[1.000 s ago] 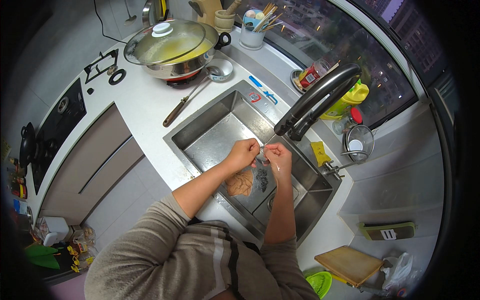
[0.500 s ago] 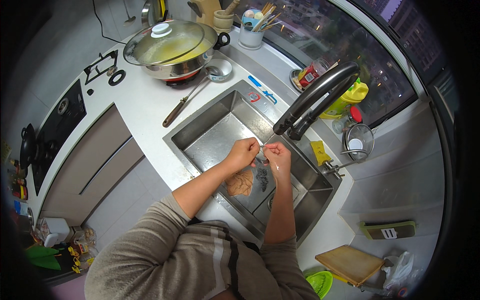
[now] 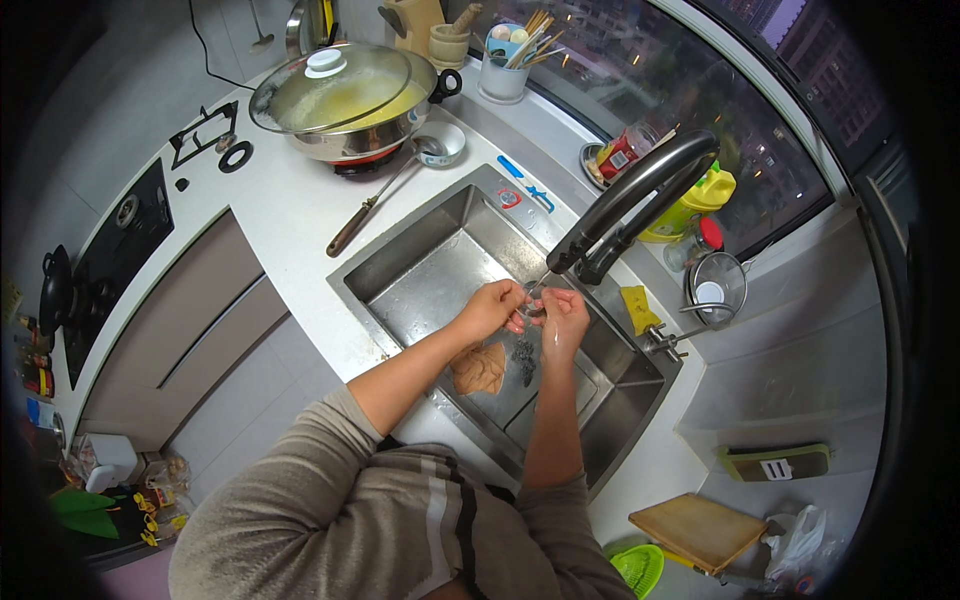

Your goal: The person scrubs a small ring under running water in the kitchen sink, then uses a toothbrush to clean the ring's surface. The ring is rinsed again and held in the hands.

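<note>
Over the steel sink (image 3: 420, 275), my left hand (image 3: 495, 309) and my right hand (image 3: 563, 320) meet just below the dark curved faucet (image 3: 640, 195). A small, greyish, wet-looking thing (image 3: 532, 298) is pinched between the fingertips of both hands; its kind is not clear. Thin water runs from the spout onto it. On the sink floor beneath my wrists lies a crumpled brown piece of paper or cloth (image 3: 480, 369), partly behind my left forearm. Beside it is a small dark grey heap (image 3: 523, 362), partly covered by my right hand.
A lidded steel pot (image 3: 345, 115) stands on the counter at the far left, with a ladle (image 3: 365, 210) resting in a small bowl (image 3: 446, 143). Behind the sink lies a blue-handled tool (image 3: 525, 183). A yellow packet (image 3: 640, 309) and a strainer (image 3: 717, 287) are at the right.
My fingers have shifted slightly on the small greyish thing, and more of it shows between them. My right hand has turned a little. Everything else stays put.
</note>
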The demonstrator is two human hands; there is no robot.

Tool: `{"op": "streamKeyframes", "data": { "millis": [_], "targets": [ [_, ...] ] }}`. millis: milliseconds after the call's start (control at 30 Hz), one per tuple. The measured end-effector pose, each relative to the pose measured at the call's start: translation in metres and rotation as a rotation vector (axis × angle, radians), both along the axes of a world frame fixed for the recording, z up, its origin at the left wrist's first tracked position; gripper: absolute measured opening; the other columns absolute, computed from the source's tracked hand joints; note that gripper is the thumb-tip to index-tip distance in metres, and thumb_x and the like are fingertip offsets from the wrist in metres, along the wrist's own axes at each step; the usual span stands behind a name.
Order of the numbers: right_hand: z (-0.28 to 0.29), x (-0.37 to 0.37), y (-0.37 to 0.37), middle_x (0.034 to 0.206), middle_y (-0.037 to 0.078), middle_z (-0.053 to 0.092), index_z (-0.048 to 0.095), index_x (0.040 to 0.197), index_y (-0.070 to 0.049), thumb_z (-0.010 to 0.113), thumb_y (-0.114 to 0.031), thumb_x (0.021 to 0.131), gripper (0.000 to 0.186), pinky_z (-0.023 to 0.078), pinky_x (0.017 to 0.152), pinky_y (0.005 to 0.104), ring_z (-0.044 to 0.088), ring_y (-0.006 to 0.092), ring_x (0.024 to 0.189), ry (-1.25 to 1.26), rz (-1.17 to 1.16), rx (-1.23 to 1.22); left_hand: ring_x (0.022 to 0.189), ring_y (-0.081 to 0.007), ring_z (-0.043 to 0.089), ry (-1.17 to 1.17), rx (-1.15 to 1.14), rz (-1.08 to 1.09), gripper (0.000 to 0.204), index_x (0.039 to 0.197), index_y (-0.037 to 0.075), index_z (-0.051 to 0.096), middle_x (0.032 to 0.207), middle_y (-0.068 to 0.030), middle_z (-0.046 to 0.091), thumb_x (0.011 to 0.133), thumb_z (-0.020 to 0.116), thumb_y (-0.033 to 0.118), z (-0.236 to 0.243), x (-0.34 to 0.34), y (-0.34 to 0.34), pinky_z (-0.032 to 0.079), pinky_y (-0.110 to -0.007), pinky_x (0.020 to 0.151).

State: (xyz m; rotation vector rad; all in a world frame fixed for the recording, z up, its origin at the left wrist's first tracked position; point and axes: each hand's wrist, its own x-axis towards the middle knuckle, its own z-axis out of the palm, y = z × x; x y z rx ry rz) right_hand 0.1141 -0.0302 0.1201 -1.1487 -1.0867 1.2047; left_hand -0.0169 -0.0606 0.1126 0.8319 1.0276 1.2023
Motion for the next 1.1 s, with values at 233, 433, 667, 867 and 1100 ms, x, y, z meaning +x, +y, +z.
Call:
{"op": "streamKeyframes", "data": {
  "millis": [233, 433, 667, 867, 1100],
  "targets": [
    [-0.004, -0.01, -0.011, 0.074, 0.012, 0.061, 0.048, 0.083, 0.002, 0.057, 0.0, 0.085, 0.009, 0.049, 0.047, 0.0231, 0.058, 0.0127, 0.058, 0.071, -0.098, 0.079, 0.074, -0.0144, 0.06, -0.1, 0.08, 0.174, 0.026, 0.108, -0.004, 0.049, 0.085, -0.0086, 0.06, 0.083, 0.052, -0.005, -0.01, 0.016, -0.009, 0.051, -0.025, 0.068],
    [-0.013, -0.011, -0.023, 0.077, 0.012, 0.061, 0.047, 0.086, 0.001, 0.056, 0.0, 0.086, 0.009, 0.05, 0.054, 0.0239, 0.059, 0.0137, 0.063, 0.026, -0.064, 0.174, 0.066, -0.0093, 0.056, -0.071, 0.05, 0.195, 0.017, 0.103, -0.001, 0.056, 0.079, -0.0044, 0.06, 0.087, 0.053, 0.004, -0.011, 0.008, -0.009, 0.048, -0.022, 0.061],
    [-0.021, -0.015, -0.029, 0.078, 0.013, 0.061, 0.048, 0.089, 0.002, 0.054, 0.0, 0.087, 0.007, 0.051, 0.054, 0.025, 0.059, 0.0145, 0.061, 0.103, -0.044, 0.13, 0.062, -0.0059, 0.05, -0.055, 0.091, 0.199, 0.02, 0.107, 0.001, 0.059, 0.078, -0.0003, 0.058, 0.089, 0.053, 0.007, -0.011, 0.002, -0.007, 0.044, -0.021, 0.058],
    [-0.01, -0.002, -0.021, 0.082, 0.013, 0.063, 0.047, 0.1, 0.004, 0.055, -0.001, 0.087, 0.016, 0.052, 0.058, 0.0255, 0.062, 0.0153, 0.065, 0.066, 0.099, 0.006, 0.071, -0.0064, 0.051, -0.041, 0.185, 0.111, 0.036, 0.115, 0.004, 0.054, 0.079, 0.0001, 0.056, 0.081, 0.057, -0.005, -0.008, 0.005, -0.014, 0.043, -0.02, 0.066],
    [-0.019, -0.013, -0.025, 0.082, 0.011, 0.062, 0.05, 0.091, 0.001, 0.056, -0.006, 0.089, 0.009, 0.052, 0.059, 0.0252, 0.06, 0.0137, 0.067, 0.287, 0.021, -0.031, 0.069, -0.0073, 0.052, 0.019, 0.116, 0.302, 0.015, 0.098, 0.002, 0.057, 0.075, 0.0, 0.056, 0.083, 0.058, 0.001, -0.011, 0.006, -0.006, 0.043, -0.021, 0.064]
  ]
}}
